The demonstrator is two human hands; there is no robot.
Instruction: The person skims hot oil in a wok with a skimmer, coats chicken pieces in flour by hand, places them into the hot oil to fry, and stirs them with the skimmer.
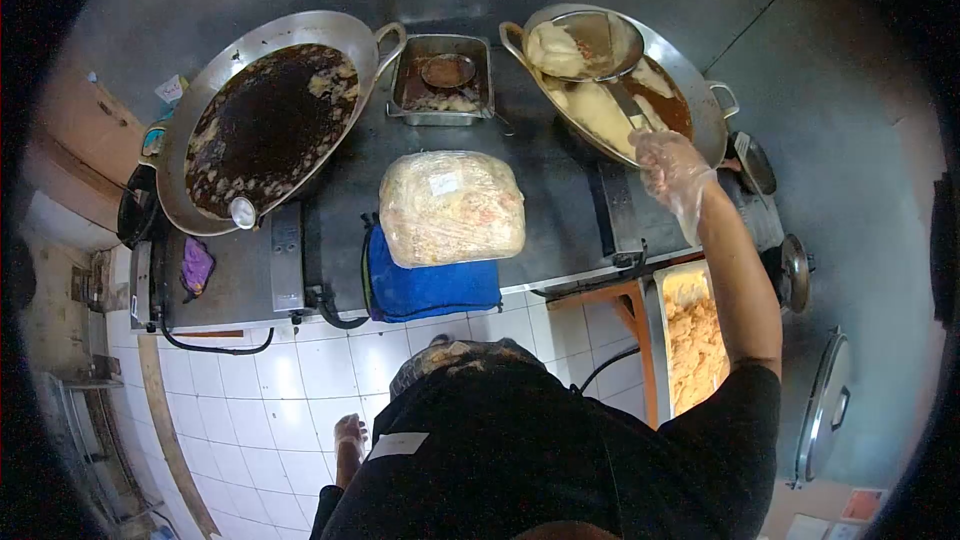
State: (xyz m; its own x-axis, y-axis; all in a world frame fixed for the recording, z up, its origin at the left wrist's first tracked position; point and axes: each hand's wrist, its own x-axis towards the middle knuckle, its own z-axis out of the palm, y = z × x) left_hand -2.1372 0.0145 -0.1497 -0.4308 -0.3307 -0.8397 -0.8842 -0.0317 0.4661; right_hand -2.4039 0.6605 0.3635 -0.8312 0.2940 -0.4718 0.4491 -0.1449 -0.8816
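My right hand (672, 172), in a clear plastic glove, is closed around the handle of a round skimmer (612, 48). The skimmer's bowl is over the far side of the right wok (708, 105), with a pale piece of food (552, 50) at its left. Under the handle, pale yellow food (598, 112) lies in the wok's brown oil. My left hand (350, 432), also gloved, hangs low by my side above the tiled floor. Its fingers are loosely apart and hold nothing I can see.
A second wok (345, 35) of dark, foamy oil stands left. Between the woks sit a metal pan (440, 120) with a strainer and a plastic-wrapped pale block (452, 210) over a blue cloth (435, 290). A tray of orange-tan food (695, 340) is at right, near a lid (822, 410).
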